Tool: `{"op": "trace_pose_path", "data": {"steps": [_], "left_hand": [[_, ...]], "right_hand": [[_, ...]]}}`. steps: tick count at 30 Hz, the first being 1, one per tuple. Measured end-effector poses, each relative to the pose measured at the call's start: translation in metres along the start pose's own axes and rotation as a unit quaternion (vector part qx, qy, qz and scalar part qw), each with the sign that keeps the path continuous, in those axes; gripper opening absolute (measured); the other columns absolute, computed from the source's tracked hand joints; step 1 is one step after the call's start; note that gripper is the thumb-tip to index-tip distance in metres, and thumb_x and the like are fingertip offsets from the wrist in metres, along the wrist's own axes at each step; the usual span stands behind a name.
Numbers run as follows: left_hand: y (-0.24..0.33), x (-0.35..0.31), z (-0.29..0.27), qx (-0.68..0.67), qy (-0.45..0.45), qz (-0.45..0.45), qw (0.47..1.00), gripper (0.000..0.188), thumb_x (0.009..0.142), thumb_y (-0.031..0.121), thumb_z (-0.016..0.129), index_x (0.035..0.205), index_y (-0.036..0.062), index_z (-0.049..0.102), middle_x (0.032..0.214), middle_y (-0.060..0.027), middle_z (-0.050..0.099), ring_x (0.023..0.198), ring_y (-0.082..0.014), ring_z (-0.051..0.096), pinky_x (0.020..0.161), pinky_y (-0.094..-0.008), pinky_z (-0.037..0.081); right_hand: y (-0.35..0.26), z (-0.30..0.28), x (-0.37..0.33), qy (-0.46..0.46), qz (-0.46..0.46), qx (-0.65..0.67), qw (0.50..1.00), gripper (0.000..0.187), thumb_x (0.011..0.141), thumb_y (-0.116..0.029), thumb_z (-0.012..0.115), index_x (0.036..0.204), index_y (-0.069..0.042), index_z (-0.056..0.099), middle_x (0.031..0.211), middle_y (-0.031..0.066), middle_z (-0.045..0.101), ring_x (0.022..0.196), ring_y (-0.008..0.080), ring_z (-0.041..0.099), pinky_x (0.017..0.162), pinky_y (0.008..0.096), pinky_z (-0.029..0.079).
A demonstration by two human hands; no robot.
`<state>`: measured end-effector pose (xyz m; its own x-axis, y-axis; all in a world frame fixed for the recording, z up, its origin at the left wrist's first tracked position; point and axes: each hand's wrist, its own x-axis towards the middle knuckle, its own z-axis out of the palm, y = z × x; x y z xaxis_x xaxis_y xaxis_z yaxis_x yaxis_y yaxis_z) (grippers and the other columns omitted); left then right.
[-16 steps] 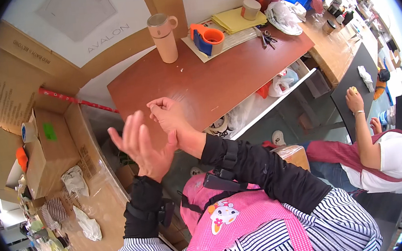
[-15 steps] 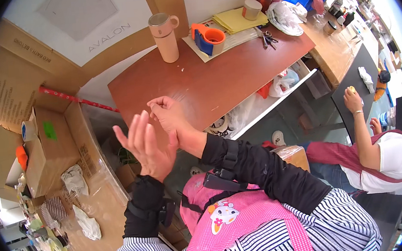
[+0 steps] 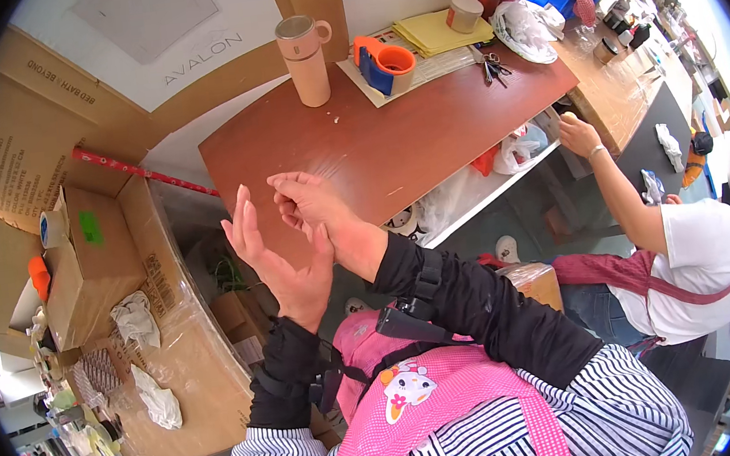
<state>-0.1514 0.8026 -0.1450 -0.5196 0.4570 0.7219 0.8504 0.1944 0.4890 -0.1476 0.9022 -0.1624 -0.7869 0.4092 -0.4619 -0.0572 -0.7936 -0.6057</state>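
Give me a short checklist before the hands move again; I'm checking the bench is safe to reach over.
1. Left hand empty: ok, palm open with fingers spread, holding nothing.
2. Right hand empty: cannot tell, its fingers curl and hide the palm.
3. Hands apart: not ok, the left palm presses the right wrist.
4. Brown table bare in front of the hands: ok, bare wood there.
5. Tall beige mug upright and away from the hands: ok, it stands at the far edge.
6. Co-worker's hand away from the hands: ok, it reaches at the table's right end, apart from both.
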Motion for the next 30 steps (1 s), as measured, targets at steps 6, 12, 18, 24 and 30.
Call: {"op": "trace_pose_path", "data": {"steps": [6, 12, 18, 24, 30], "left_hand": [[0.011, -0.014, -0.006, 0.006, -0.038, -0.004, 0.999, 0.08, 0.076, 0.019, 0.069, 0.138, -0.0013, 0.024, 0.143, -0.0181, 0.032, 0.134, -0.031, 0.028, 0.112, -0.0467, 0.013], [0.012, 0.008, -0.01, -0.105, 0.019, -0.11, 0.988, 0.08, 0.072, 0.013, 0.071, 0.138, 0.0003, 0.027, 0.143, -0.0178, 0.028, 0.132, -0.0306, 0.03, 0.109, -0.0414, 0.024], [0.01, -0.003, -0.007, -0.116, -0.03, -0.119, 0.986, 0.08, 0.07, 0.012, 0.071, 0.137, 0.003, 0.029, 0.144, -0.0176, 0.026, 0.133, -0.0308, 0.028, 0.109, -0.0415, 0.023], [0.005, -0.012, -0.005, -0.185, -0.032, -0.16, 0.969, 0.079, 0.072, 0.011, 0.07, 0.138, 0.0034, 0.029, 0.144, -0.0171, 0.028, 0.135, -0.0305, 0.026, 0.111, -0.0417, 0.019], [0.004, -0.019, -0.004, -0.204, -0.042, -0.193, 0.959, 0.075, 0.074, 0.008, 0.067, 0.139, 0.0031, 0.03, 0.143, -0.0154, 0.03, 0.135, -0.029, 0.027, 0.111, -0.0401, 0.018]], "right_hand": [[0.01, -0.012, 0.005, -0.031, 0.018, 0.044, 0.998, 0.01, 0.088, -0.017, 0.061, 0.093, -0.008, 0.061, 0.072, -0.0029, 0.057, 0.058, 0.0034, 0.047, 0.054, 0.0189, 0.038], [0.012, -0.008, 0.002, -0.059, 0.022, 0.063, 0.996, 0.01, 0.087, -0.016, 0.064, 0.093, -0.01, 0.059, 0.07, -0.0052, 0.056, 0.062, 0.0049, 0.051, 0.059, 0.0212, 0.042], [0.009, -0.001, -0.015, -0.051, 0.061, 0.046, 0.996, 0.009, 0.086, -0.018, 0.062, 0.088, -0.009, 0.06, 0.07, -0.0035, 0.055, 0.058, 0.0046, 0.048, 0.055, 0.0212, 0.04], [0.013, 0.002, -0.024, 0.088, 0.045, -0.024, 0.995, 0.013, 0.088, -0.019, 0.058, 0.093, -0.008, 0.056, 0.073, -0.0011, 0.055, 0.065, 0.0084, 0.05, 0.056, 0.0239, 0.04], [0.022, -0.002, -0.018, 0.193, 0.014, 0.0, 0.981, 0.012, 0.091, -0.017, 0.051, 0.095, -0.007, 0.056, 0.077, 0.0011, 0.055, 0.067, 0.0104, 0.05, 0.054, 0.0247, 0.038]]}}
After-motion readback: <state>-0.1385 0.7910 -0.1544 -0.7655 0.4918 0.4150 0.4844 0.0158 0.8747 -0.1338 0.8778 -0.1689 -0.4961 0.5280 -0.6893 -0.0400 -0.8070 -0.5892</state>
